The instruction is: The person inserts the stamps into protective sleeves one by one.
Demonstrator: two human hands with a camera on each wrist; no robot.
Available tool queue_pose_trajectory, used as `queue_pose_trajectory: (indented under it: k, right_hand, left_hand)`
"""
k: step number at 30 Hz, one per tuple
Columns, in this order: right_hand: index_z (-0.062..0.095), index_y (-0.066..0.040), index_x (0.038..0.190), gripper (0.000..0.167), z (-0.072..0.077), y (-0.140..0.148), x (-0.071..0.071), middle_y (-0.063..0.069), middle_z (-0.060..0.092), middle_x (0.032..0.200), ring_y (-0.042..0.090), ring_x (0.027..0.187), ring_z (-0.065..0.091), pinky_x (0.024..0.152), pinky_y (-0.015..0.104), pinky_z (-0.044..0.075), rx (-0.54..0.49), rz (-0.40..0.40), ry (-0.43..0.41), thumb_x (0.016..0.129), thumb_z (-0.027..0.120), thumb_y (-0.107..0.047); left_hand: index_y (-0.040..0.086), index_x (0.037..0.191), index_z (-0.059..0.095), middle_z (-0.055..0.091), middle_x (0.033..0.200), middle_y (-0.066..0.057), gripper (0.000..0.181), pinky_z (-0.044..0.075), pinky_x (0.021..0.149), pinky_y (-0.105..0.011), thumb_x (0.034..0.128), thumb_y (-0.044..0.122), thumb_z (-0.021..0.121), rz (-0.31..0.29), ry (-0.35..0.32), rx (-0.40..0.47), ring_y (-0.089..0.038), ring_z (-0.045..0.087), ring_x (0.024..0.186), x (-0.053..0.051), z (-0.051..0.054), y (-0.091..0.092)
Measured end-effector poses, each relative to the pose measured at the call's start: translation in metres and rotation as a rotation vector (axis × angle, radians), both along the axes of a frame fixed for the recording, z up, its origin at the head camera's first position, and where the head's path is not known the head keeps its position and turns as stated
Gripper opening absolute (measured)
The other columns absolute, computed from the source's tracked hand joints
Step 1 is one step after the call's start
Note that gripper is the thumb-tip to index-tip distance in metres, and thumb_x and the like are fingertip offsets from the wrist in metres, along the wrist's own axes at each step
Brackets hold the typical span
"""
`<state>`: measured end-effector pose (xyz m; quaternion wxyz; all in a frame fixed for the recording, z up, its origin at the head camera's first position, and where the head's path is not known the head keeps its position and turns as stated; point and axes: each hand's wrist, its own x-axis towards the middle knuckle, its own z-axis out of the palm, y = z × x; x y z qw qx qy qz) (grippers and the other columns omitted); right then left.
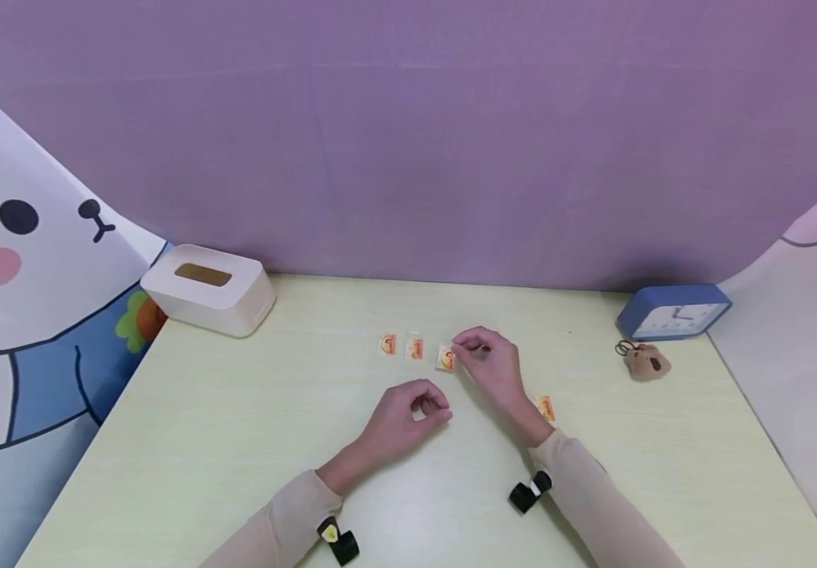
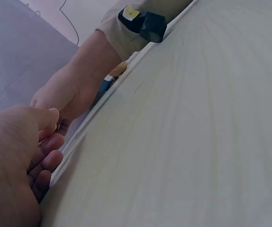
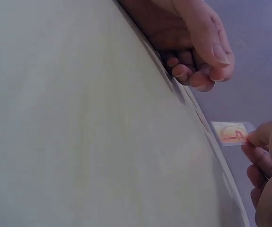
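Observation:
My right hand [image 1: 493, 364] pinches the edge of a small clear packet with an orange-and-yellow printed picture [image 1: 446, 358] between thumb and fingertips. In the right wrist view the same packet [image 3: 231, 134] shows flat and see-through at its rim. Two similar packets, a left one [image 1: 387, 344] and a middle one [image 1: 414, 347], lie in a row on the table to its left. Partly hidden by the right wrist is another orange packet [image 1: 546, 408]. Nearer the front, my left hand [image 1: 408, 416] hovers with loosely curled fingers and holds nothing visible.
A white tissue box [image 1: 212, 292] stands at the table's back left corner. At the back right are a blue clock [image 1: 674, 312] and a brown plush keyring [image 1: 646, 362]. A purple cloth [image 1: 408, 158] hangs behind the pale table [image 1: 188, 442].

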<state>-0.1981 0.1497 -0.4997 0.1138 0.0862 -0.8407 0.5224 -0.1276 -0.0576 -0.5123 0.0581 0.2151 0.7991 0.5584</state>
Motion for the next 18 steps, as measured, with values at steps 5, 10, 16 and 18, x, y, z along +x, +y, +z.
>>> queue_pose_trajectory:
  k: [5, 10, 16, 18]
  right_hand:
    - [0.081, -0.004, 0.098, 0.008, -0.002, -0.003, -0.014, 0.011, 0.081, 0.090, 0.031, 0.085, 0.074, 0.089, 0.042, 0.048, 0.075, 0.029, 0.062, 0.093, 0.085, 0.000]
    - [0.082, -0.005, 0.096, 0.009, -0.006, -0.006, -0.025, 0.011, 0.082, 0.088, 0.033, 0.082, 0.074, 0.092, 0.047, 0.049, 0.134, 0.040, 0.091, 0.090, 0.087, -0.001]
    - [0.082, -0.007, 0.098, 0.010, -0.012, -0.010, -0.032, 0.007, 0.082, 0.089, 0.033, 0.089, 0.068, 0.104, 0.059, 0.042, 0.245, 0.023, 0.106, 0.091, 0.088, -0.007]
    - [0.082, -0.008, 0.099, 0.011, -0.014, -0.011, -0.033, 0.007, 0.083, 0.091, 0.033, 0.093, 0.067, 0.107, 0.061, 0.039, 0.274, 0.016, 0.109, 0.091, 0.090, -0.009]
  left_hand:
    - [0.011, 0.105, 0.078, 0.074, 0.095, 0.007, 0.005, 0.056, 0.083, -0.026, 0.1022, 0.013, 0.081, -0.001, 0.012, -0.006, -0.009, 0.067, 0.088, 0.000, -0.001, 0.000]
    - [0.009, 0.106, 0.078, 0.074, 0.095, 0.007, 0.007, 0.056, 0.083, -0.027, 0.1022, 0.014, 0.081, -0.004, 0.018, -0.010, -0.008, 0.067, 0.088, -0.001, -0.002, 0.000]
    - [0.011, 0.105, 0.078, 0.074, 0.095, 0.008, 0.006, 0.056, 0.084, -0.027, 0.1020, 0.015, 0.081, 0.002, 0.011, -0.019, -0.008, 0.067, 0.088, -0.001, -0.002, 0.000]
    - [0.011, 0.105, 0.079, 0.074, 0.095, 0.009, 0.005, 0.056, 0.083, -0.027, 0.1020, 0.014, 0.081, 0.004, 0.013, -0.020, -0.008, 0.067, 0.088, -0.001, -0.002, 0.000]
